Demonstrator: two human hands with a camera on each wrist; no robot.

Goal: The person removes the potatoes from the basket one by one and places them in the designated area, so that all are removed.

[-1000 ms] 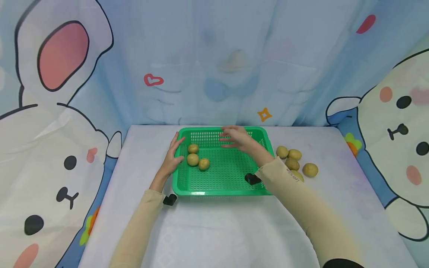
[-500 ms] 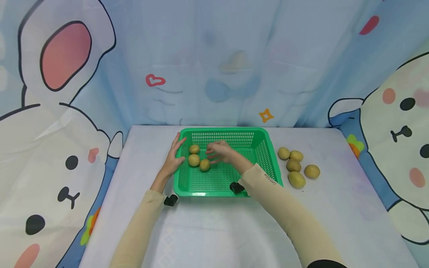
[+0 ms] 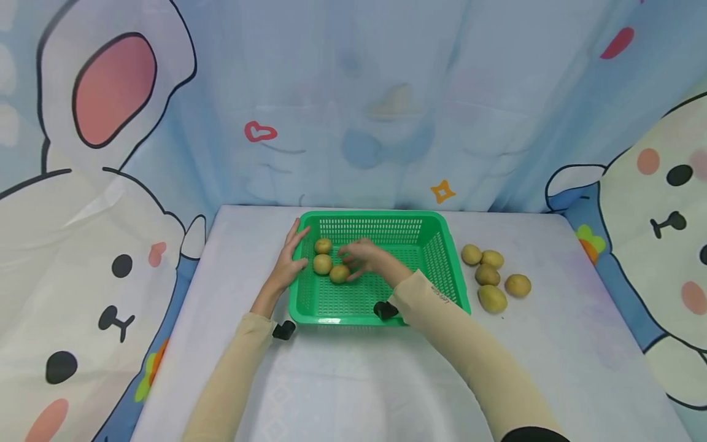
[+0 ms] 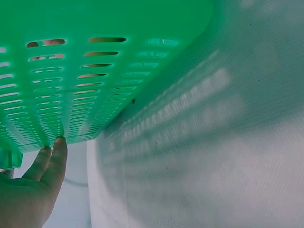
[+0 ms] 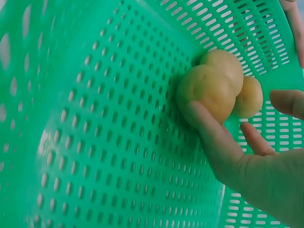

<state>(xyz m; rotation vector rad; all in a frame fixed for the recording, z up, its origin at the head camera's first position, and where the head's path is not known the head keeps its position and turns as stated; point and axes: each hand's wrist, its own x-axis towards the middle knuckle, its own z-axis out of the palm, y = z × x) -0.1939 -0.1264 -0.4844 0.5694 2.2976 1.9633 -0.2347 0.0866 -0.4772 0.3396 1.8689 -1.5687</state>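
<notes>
Three potatoes lie together at the left end of a green plastic basket (image 3: 381, 320): a front one (image 3: 339, 274), a middle one (image 3: 322, 264) and a back one (image 3: 323, 246). My right hand (image 3: 366, 255) reaches into the basket from the right. In the right wrist view its thumb (image 5: 213, 137) touches the nearest potato (image 5: 208, 95), while the other visible fingers stand apart from it. My left hand (image 3: 284, 265) rests at the basket's left side with straight fingers. In the left wrist view its fingertips (image 4: 59, 141) touch the slotted outer wall (image 4: 71, 95).
Several more potatoes (image 3: 488, 275) lie in a loose group on the white-covered table (image 3: 353, 380), right of the basket. Behind the table hangs a blue cartoon-printed curtain (image 3: 331, 73). Each wrist carries a small black camera.
My right hand has moved left and nearer inside the basket, and its thumb has come onto the front potato. The left hand stays at the rim. The head view has shifted slightly.
</notes>
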